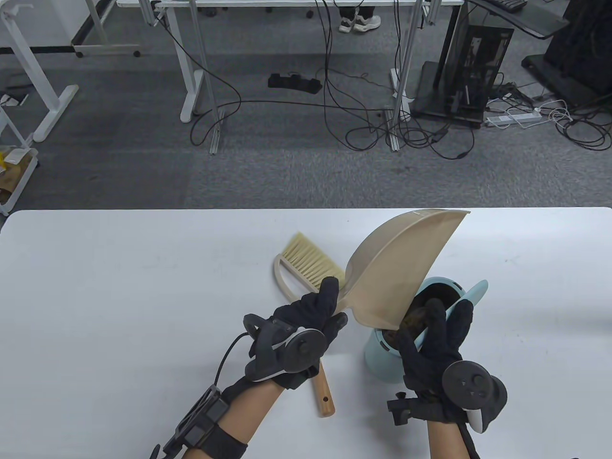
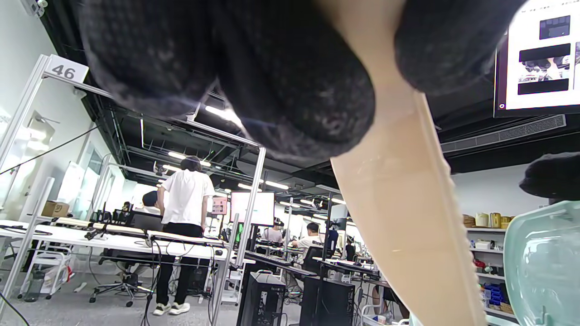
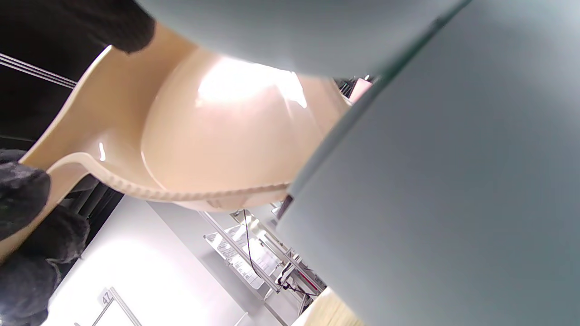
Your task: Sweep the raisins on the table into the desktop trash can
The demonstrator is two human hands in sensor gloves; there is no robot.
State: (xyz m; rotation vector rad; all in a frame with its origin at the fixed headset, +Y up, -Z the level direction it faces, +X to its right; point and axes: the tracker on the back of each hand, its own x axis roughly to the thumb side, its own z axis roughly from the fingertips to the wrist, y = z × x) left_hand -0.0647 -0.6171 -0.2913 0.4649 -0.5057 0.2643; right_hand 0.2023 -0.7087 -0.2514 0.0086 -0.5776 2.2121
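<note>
Beige plastic dominates the scene: the dustpan (image 1: 397,267) is lifted off the desk (image 1: 119,287) and tipped steeply, its wide lip up toward one o'clock and its narrow end poked down into the mouth of the pale blue desktop trash can (image 1: 382,356). The left hand (image 1: 306,330) holds the dustpan by its handle end, grip wrapped tight around it, thumb up against the pan's back. The right hand (image 1: 432,342) steadies the can at its rim, fingers (image 1: 463,315) over the flipped-up lid (image 1: 471,294); its grip rests on the can and lid, but how firmly I cannot tell. The brush (image 1: 306,267) lies on the desk at about eleven o'clock from the can, its wooden handle running under the left hand toward six o'clock.

Dark material shows inside the can, probably the raisins; none are plainly visible on the desk or in the pan, so the dump looks close to done.

Risks from here, as I judge them:
- The pan's end leans on the can's rim. A push toward three o'clock could tip the light can if the right hand loosens.
- Sticky raisins may cling inside the pan and drop on the desk when it is pulled away.
- The lid, if let go early, might swing against the pan and flick raisins out.
</note>
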